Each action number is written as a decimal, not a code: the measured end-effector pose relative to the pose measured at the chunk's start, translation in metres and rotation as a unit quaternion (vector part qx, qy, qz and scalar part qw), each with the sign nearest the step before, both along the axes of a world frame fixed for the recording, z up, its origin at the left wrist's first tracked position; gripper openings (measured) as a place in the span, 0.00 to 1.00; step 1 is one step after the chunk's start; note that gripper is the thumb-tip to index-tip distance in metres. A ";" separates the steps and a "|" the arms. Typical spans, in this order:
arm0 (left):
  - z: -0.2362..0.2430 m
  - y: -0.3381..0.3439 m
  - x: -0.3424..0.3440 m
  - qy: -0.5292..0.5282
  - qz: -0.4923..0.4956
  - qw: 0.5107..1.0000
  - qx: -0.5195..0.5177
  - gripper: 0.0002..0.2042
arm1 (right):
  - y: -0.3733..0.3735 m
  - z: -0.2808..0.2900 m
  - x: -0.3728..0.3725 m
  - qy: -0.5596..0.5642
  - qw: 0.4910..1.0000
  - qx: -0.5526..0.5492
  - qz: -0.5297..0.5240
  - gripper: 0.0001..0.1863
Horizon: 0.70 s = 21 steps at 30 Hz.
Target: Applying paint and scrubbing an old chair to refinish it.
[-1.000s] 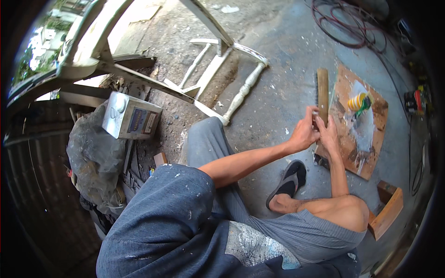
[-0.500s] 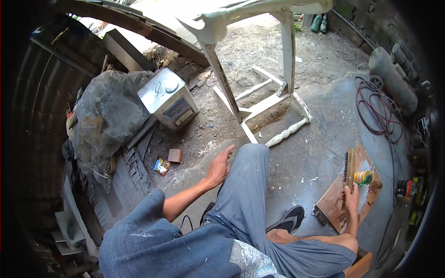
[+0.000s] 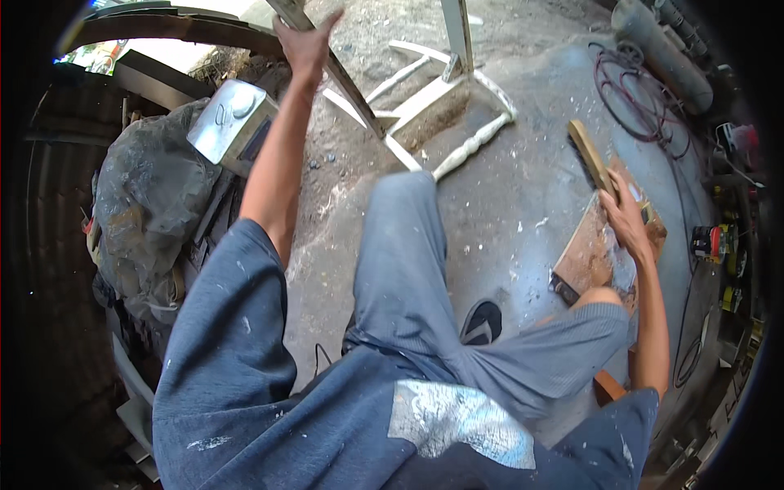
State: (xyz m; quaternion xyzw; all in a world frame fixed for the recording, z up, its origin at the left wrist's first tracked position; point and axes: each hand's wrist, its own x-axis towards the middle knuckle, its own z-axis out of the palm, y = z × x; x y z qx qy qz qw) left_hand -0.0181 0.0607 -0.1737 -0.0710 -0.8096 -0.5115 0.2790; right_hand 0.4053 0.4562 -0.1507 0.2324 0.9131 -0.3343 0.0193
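Observation:
My left hand [image 3: 304,47] is raised at the upper left, closed around a post of the white wooden chair frame [image 3: 482,135], whose turned rail lies low near my bent knee. My right hand [image 3: 622,211] grips the wooden brush [image 3: 590,153], its dark bristles facing left. Beneath that hand is a paint-spattered board [image 3: 576,257]; what lies on it is mostly hidden by my hand and arm.
A metal can [image 3: 220,122] and a plastic-covered heap [image 3: 147,204] are at the left. Coiled hoses [image 3: 625,98] and a metal cylinder [image 3: 657,57] lie at the upper right, with small containers [image 3: 706,241] along the right. My sandalled foot [image 3: 482,322] is on the floor.
My left hand has left the brush and risen forward to the chair post. My right hand keeps the brush, now tilted and raised higher. The view has also shifted.

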 end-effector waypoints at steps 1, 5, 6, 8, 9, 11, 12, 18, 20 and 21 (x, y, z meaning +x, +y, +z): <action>0.006 0.001 -0.007 0.044 0.062 0.995 -0.058 0.43 | 0.003 -0.027 -0.001 0.044 0.997 0.016 0.056 0.28; 0.008 0.012 -0.013 -0.041 -0.009 0.997 0.070 0.22 | -0.024 -0.100 -0.015 -0.045 0.994 -0.062 0.072 0.30; 0.011 0.026 -0.007 -0.080 -0.036 0.986 0.145 0.18 | -0.032 -0.121 -0.016 -0.028 0.995 -0.041 0.083 0.30; 0.004 0.011 -0.020 -0.039 -0.039 0.986 0.158 0.16 | -0.057 -0.163 -0.028 0.013 0.993 -0.016 0.114 0.30; 0.002 0.009 -0.029 0.002 -0.058 0.981 0.186 0.15 | -0.065 -0.181 -0.037 0.032 0.992 0.001 0.122 0.30; -0.008 0.025 -0.026 -0.006 -0.032 0.982 0.185 0.15 | -0.082 -0.209 -0.042 0.033 0.997 -0.030 0.068 0.30; -0.004 -0.002 -0.044 0.041 0.007 0.989 0.140 0.14 | -0.106 -0.211 -0.054 0.057 0.994 -0.040 0.084 0.30; -0.017 0.012 -0.036 0.030 -0.009 0.985 0.172 0.13 | -0.160 -0.230 -0.053 0.003 0.983 0.014 0.183 0.33; -0.019 0.010 -0.034 0.031 0.017 0.986 0.166 0.14 | -0.177 -0.234 -0.054 -0.010 0.986 0.002 0.168 0.33; -0.017 0.005 -0.034 0.035 0.043 0.986 0.158 0.15 | -0.183 -0.234 -0.056 -0.020 0.988 -0.010 0.154 0.33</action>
